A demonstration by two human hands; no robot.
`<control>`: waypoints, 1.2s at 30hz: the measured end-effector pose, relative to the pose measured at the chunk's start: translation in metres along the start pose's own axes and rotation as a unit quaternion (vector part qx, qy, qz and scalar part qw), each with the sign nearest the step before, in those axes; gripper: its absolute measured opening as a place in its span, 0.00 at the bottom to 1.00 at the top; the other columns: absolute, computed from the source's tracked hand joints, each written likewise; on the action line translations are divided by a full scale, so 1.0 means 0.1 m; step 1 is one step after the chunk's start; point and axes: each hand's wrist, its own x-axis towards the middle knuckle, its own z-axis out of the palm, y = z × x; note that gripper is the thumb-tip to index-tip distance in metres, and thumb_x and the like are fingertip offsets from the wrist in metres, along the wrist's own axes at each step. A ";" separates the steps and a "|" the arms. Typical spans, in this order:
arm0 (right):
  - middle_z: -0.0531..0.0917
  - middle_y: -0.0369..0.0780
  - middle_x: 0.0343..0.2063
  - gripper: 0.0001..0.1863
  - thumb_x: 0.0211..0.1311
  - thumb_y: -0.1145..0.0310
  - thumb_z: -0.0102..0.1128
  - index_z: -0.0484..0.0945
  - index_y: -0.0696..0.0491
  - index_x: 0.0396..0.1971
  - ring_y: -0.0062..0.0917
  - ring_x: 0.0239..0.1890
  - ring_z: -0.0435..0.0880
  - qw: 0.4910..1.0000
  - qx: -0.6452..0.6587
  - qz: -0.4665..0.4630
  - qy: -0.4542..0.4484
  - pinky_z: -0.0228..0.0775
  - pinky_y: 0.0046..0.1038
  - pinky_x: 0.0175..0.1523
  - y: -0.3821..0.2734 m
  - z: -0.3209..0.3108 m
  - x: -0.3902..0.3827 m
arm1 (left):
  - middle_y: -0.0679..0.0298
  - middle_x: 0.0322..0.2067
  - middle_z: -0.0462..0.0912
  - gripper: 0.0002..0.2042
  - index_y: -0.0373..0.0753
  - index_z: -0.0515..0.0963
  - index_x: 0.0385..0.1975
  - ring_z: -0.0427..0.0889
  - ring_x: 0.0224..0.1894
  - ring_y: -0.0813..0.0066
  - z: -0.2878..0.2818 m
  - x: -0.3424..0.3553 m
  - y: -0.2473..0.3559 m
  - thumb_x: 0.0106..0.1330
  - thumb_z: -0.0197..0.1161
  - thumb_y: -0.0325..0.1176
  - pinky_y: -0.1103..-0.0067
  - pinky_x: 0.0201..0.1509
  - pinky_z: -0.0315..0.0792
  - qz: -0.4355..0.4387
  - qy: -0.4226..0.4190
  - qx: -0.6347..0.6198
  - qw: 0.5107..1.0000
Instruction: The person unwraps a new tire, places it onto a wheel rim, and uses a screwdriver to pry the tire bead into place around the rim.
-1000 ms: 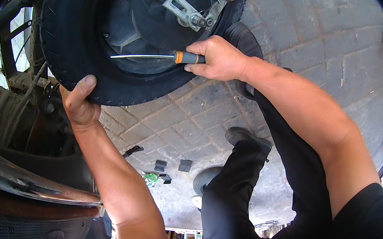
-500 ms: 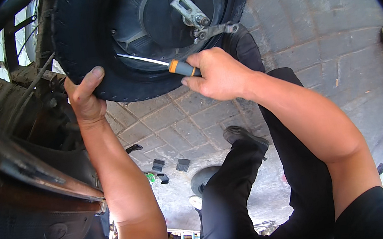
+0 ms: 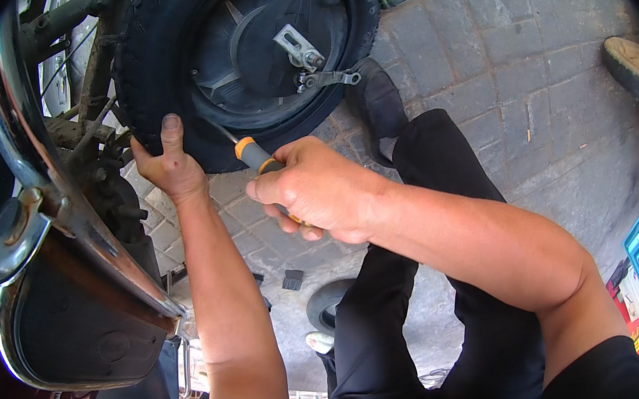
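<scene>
The screwdriver [image 3: 255, 156] is grasped in the right hand [image 3: 314, 188], with fingers and thumb wrapped about its handle. Its long axis is slanted away from that hand, forward and to the left, so that the shaft is aimed at the near, lower part of the tyre [image 3: 154, 67]. Whether the tip is wedged under the tyre's inner edge or only laid against it cannot be told. The tyre's near left edge is gripped by the left hand [image 3: 174, 164]: the thumb is pressed flat on the sidewall, while most of the fingers are hidden behind. By this thumb, just left of the shaft, the tyre is reached more closely than by the right hand, which is held short of the rubber.

The tyre is made of matt black rubber, its shoulder cut with tread blocks. Within it a round, dark hub [image 3: 253, 45] is set, ribbed and dusty, to which a slotted pale metal plate [image 3: 292, 42] and a slim metal lever [image 3: 331, 79] are fitted. The screwdriver's handle is rounded, grey banded with orange; its shaft is slender, bright metal.
</scene>
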 end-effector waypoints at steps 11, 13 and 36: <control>0.72 0.38 0.23 0.11 0.64 0.64 0.57 0.70 0.55 0.29 0.22 0.17 0.72 0.925 0.378 -0.020 0.036 0.52 0.23 0.16 -0.01 1.18 0.13 | 0.54 0.52 0.82 0.34 0.25 0.74 0.57 0.80 0.51 0.61 -0.29 0.28 -0.31 0.54 0.72 0.43 0.74 0.63 0.68 -0.031 -0.047 0.015 0.998; 0.72 0.37 0.21 0.11 0.65 0.64 0.57 0.70 0.55 0.31 0.22 0.16 0.72 0.920 0.379 -0.003 0.099 0.52 0.24 0.16 -0.03 1.29 0.16 | 0.54 0.52 0.82 0.34 0.25 0.74 0.57 0.80 0.51 0.61 -0.33 0.33 -0.33 0.53 0.72 0.43 0.74 0.63 0.68 -0.043 -0.062 0.009 0.997; 0.77 0.38 0.21 0.11 0.59 0.65 0.59 0.75 0.60 0.27 0.21 0.19 0.74 0.991 -0.112 -0.008 0.069 0.59 0.24 0.18 -0.49 0.24 -0.16 | 0.55 0.50 0.84 0.28 0.26 0.78 0.53 0.82 0.49 0.64 -0.12 0.29 -0.31 0.56 0.74 0.38 0.74 0.60 0.71 -0.003 -0.062 -0.030 0.998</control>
